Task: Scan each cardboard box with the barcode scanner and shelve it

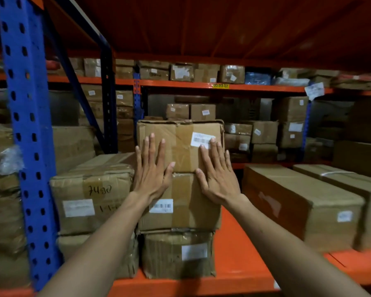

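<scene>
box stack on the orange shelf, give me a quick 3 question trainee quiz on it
1. True or false: both hands press flat, fingers spread, on the stack's front.
2. How many boxes are in the stack? A two, B three, C five.
3. Whose fingertips overlap the top box's label?

Key:
1. True: left hand and right hand lie open on the top box and middle box.
2. B, with the bottom box on the orange shelf.
3. The right hand's, on the barcode label.

We face dim warehouse racking; a blue perforated upright (26, 133) at left; orange shelf decks (240, 249) below and overhead (223, 24); further racks (201, 85) behind.
</scene>
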Demonstrator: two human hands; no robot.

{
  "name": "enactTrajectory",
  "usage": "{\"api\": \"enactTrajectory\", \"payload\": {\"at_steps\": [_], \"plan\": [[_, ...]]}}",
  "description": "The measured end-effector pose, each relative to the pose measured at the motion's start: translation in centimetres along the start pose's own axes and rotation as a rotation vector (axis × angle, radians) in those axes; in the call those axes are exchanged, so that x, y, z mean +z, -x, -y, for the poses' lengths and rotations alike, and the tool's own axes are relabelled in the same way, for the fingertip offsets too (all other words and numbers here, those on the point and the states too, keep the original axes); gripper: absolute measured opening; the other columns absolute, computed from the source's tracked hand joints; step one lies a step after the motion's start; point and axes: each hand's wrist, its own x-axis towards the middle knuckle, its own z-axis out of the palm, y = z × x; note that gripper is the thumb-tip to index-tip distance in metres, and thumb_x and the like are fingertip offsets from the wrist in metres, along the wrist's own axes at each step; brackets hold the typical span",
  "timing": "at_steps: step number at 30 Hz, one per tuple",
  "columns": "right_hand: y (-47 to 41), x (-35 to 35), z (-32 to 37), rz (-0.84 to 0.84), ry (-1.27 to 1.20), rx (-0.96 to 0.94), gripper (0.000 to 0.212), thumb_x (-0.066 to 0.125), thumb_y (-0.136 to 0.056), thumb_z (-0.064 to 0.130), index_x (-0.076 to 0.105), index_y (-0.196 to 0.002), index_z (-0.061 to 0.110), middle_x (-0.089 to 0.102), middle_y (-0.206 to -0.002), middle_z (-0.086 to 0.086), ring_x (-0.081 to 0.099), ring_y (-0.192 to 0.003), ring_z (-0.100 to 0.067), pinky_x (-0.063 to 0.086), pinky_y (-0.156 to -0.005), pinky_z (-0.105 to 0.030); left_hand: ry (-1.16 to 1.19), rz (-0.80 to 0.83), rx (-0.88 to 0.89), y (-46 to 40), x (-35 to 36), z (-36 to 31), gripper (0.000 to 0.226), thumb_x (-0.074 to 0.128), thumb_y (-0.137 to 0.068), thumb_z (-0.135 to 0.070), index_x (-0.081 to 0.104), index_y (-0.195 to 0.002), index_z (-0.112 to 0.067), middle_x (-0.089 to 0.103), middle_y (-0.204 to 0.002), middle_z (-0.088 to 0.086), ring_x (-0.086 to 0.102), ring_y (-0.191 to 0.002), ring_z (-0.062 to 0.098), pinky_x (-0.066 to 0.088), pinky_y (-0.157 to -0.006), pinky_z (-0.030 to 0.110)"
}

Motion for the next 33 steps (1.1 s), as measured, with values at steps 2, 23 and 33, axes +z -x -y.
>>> {"api": "enactTrajectory", "payload": {"at_steps": [2, 23, 33], "plan": [[2.2, -0.6, 0.1, 0.032, -0.052, -0.007, 0.075, 0.042, -0.108, 0.041, 0.004, -0.166, 0.015, -0.012, -0.172, -0.009, -0.015, -0.159, -0.024, -0.004, -0.129, -0.046, 0.026, 0.023, -0.008, 1.9, 0.1, -1.0, 0.077, 0.026, -0.099, -0.051, -0.003, -0.158, -0.010, -0.014, -0.164, 0.019, -0.013, -0.152, 0.033, 0.000, -0.122, 0.056], [44.1, -7.7, -17.5, 0.694, -0.193, 0.507, 0.063, 0.062, -0.094, 0.051, 0.054, -0.143, 0.013, 0.061, -0.133, -0.014, 0.058, -0.122, -0.035, 0.047, -0.095, -0.041, 0.539, 0.800, -0.150, 33.7, 4.9, -33.6, 0.056, 0.068, -0.085, -0.038, 0.057, -0.127, -0.002, 0.056, -0.126, 0.015, 0.051, -0.119, 0.033, 0.038, -0.106, 0.039], [64.5, -7.7, -25.1, 1.047, -0.225, 0.821, 0.072, 0.055, -0.093, 0.063, 0.045, -0.149, 0.020, 0.053, -0.146, -0.013, 0.055, -0.128, -0.036, 0.047, -0.102, -0.044, 0.636, 1.178, -0.299, 49.8, 8.9, -49.5, 0.058, 0.068, -0.087, -0.039, 0.056, -0.129, -0.002, 0.059, -0.127, 0.018, 0.053, -0.120, 0.036, 0.037, -0.103, 0.035]]}}
